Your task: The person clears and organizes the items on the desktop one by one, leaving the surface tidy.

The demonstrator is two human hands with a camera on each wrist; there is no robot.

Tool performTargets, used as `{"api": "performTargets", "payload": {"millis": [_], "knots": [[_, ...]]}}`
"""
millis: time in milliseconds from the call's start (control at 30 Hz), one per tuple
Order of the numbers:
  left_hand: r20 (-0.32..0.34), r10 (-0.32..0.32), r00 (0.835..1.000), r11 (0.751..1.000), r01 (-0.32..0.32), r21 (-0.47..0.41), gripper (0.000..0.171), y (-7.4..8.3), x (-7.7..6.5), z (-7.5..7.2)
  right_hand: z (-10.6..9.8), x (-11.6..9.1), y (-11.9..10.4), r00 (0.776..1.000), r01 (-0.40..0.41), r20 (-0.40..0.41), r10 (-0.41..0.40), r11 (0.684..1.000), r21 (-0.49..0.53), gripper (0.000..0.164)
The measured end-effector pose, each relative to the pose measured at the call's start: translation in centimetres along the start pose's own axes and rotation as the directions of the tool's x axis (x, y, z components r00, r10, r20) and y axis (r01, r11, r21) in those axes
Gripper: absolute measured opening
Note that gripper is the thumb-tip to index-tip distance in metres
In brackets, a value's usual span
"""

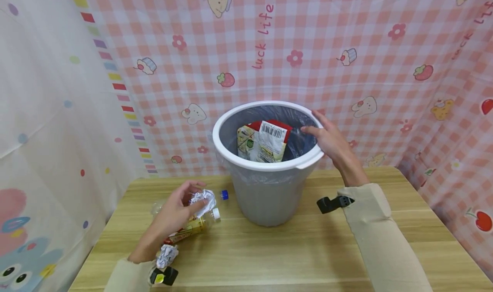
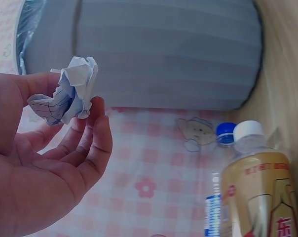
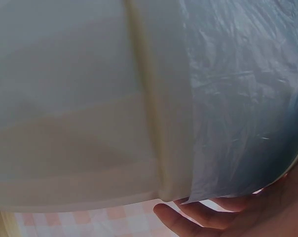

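A crumpled ball of white paper [image 1: 204,201] is pinched between the thumb and fingers of my left hand [image 1: 173,213], above the left part of the table. The left wrist view shows this paper ball [image 2: 72,91] with lines on it, held beside the bin's grey wall. My right hand [image 1: 333,142] grips the rim of the grey trash bin [image 1: 269,198] on its right side, thumb over the inside and fingers outside. A plastic liner [image 3: 238,108] folds over the rim. Inside the bin lies a red, white and yellow food package [image 1: 263,142] with a barcode.
Under and beside my left hand lie a bottle with a white cap [image 2: 260,192] and another with a blue cap [image 2: 226,131]. A second crumpled paper ball [image 1: 167,255] lies near my left wrist. The wooden table [image 1: 269,258] meets a checked curtain [image 1: 154,99] behind the bin.
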State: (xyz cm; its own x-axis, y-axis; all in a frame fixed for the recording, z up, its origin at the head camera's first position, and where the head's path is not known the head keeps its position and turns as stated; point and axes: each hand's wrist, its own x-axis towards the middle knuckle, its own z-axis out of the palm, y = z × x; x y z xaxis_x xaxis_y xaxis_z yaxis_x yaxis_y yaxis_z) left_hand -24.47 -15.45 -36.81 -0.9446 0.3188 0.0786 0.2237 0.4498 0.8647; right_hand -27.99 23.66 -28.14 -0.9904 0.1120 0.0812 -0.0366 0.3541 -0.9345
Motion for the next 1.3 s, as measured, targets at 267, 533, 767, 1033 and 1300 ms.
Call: {"api": "performTargets", "payload": {"millis": [267,533,767,1033,1300], "knots": [[0.012,0.023,1.0,0.999,-0.023,-0.04,0.043,1.6,0.2,-0.8,0.0,-0.1,0.1,1.0,0.011,0.011,-0.011,1.0,0.011,0.073],[-0.011,0.094,0.996,0.995,-0.094,-0.044,0.039,3.8,0.8,-1.5,0.2,-0.1,0.4,1.0,-0.001,0.007,0.0,1.0,0.027,0.071],[-0.02,0.138,0.99,0.989,-0.139,-0.048,0.039,6.0,1.6,-2.0,0.0,0.0,0.2,1.0,-0.006,0.013,0.005,1.0,0.021,0.073],[-0.005,0.176,0.984,0.983,-0.176,-0.058,0.038,8.4,2.4,-2.3,0.0,0.0,0.1,1.0,0.002,0.016,-0.002,1.0,0.02,0.072],[-0.007,0.161,0.987,0.986,-0.161,-0.043,0.038,10.5,3.0,-2.8,0.1,-0.1,0.1,1.0,0.001,0.013,-0.001,1.0,0.025,0.072]]}}
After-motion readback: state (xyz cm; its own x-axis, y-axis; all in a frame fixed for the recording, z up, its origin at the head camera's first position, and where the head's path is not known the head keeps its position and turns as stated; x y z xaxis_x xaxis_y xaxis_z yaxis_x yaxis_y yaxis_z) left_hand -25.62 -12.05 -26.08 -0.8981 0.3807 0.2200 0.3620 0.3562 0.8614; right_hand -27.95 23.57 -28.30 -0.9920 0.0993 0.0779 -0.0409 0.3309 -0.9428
